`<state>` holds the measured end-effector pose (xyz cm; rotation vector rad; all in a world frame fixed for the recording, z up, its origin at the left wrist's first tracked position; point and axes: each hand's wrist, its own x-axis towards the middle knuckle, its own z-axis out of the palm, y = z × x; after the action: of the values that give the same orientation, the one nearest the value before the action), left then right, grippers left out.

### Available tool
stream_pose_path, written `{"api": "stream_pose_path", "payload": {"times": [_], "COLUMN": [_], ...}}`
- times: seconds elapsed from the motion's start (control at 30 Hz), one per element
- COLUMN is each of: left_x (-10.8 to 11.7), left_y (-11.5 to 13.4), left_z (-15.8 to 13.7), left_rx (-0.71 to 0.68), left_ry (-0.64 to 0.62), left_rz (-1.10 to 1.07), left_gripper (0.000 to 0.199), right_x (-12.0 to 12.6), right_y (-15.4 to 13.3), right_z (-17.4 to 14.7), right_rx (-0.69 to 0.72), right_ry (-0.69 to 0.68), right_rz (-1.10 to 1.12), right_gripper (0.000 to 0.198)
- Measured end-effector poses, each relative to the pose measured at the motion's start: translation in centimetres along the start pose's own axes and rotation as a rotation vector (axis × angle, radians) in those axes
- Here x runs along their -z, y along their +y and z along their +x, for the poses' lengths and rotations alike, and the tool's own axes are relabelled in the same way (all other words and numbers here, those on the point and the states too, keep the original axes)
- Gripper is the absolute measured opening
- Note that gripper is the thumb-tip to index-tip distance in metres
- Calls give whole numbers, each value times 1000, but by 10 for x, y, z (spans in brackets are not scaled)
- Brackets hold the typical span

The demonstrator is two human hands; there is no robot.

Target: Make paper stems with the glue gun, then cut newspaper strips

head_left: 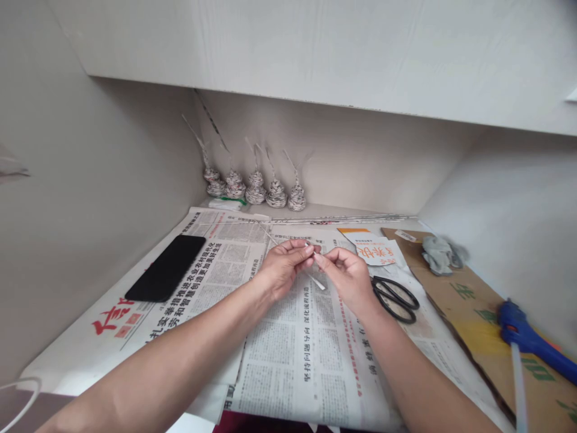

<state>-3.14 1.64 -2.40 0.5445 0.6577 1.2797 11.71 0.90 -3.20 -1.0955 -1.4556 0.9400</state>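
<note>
Both hands meet over the middle of the newspaper (279,361). My left hand (283,267) is closed on thin white rolled paper strips (317,282); one flattened end sticks out below the fingers, and a thin length runs off toward the upper left. Thumb and index finger of my right hand (346,276) pinch the same paper right beside the left fingertips. Exactly how the strips cross between the fingers is hidden. Close to the right wrist lie black-handled scissors (394,299), their blades mostly covered.
Several woven paper gourds (255,187) stand along the back wall. Long paper rods (342,219) lie before them. A black phone (166,267) rests at left. On the right are a printed card (376,249), cardboard (444,300), a grey cloth (437,254) and a blue glue gun (518,331). A shelf overhangs above.
</note>
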Motion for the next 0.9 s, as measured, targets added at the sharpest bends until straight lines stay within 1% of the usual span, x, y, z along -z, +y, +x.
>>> {"api": "stream_pose_path", "payload": {"times": [0.1, 0.3, 0.53, 0.63, 0.8, 0.9], "left_x": [1, 2, 4, 4, 3, 2], "left_y": [0, 0, -1, 0, 2, 3], "left_z": [0, 2, 2, 2, 3, 2], "left_rx": [9, 13, -14, -27, -51, -44], "left_ry": [-10, -42, -95, -70, 29, 33], "left_rz": [-9, 24, 53, 60, 82, 82], "left_gripper": [11, 11, 21, 24, 24, 24], "right_x": [0, -1, -4, -3, -1, 0], "right_y": [0, 4, 6, 6, 4, 4], "right_z": [0, 1, 1, 0, 1, 1], "right_rx": [1, -32, -110, -118, -103, -88], "right_ry": [-9, -60, -88, -113, -122, -138], "right_rz": [2, 76, 195, 198, 123, 84], "right_gripper": [30, 30, 30, 30, 26, 27]}}
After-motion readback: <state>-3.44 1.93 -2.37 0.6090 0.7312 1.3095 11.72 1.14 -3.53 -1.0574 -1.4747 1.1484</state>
